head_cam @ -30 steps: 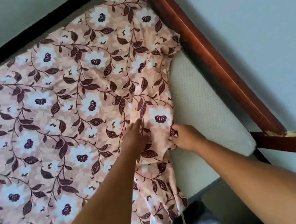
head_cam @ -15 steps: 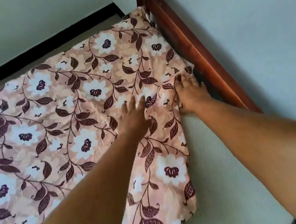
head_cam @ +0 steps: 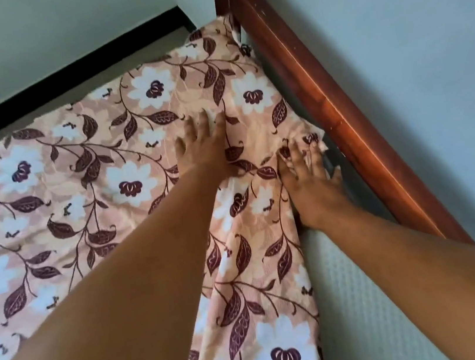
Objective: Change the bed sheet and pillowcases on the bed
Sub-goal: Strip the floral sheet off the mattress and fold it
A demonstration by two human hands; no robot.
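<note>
Pale green walls (head_cam: 393, 33) meet in the far corner, with a black band (head_cam: 63, 92) low along the far one. A dark red-brown wooden bed rail (head_cam: 327, 111), smooth and glossy, runs diagonally along the right wall, and only a narrow dark gap separates it from the mattress side. The bed sheet (head_cam: 107, 184) is peach cloth printed with white flowers and maroon leaves. It covers most of the bed top, lightly creased, and its far edge stops short, leaving a grey strip before the black band. The right edge of the sheet is loose and folds over itself in a long drape toward the near end. This leaves a strip of white, dimple-textured mattress (head_cam: 350, 301) bare beside the rail. The left hand (head_cam: 204, 151) lies flat on the sheet, fingers straight and slightly spread, pressing the cloth. The right hand (head_cam: 310, 181) rests at the sheet's bunched edge just beside the rail. Its fingers are stretched out, with cloth showing between them. I cannot tell whether they pinch it.
</note>
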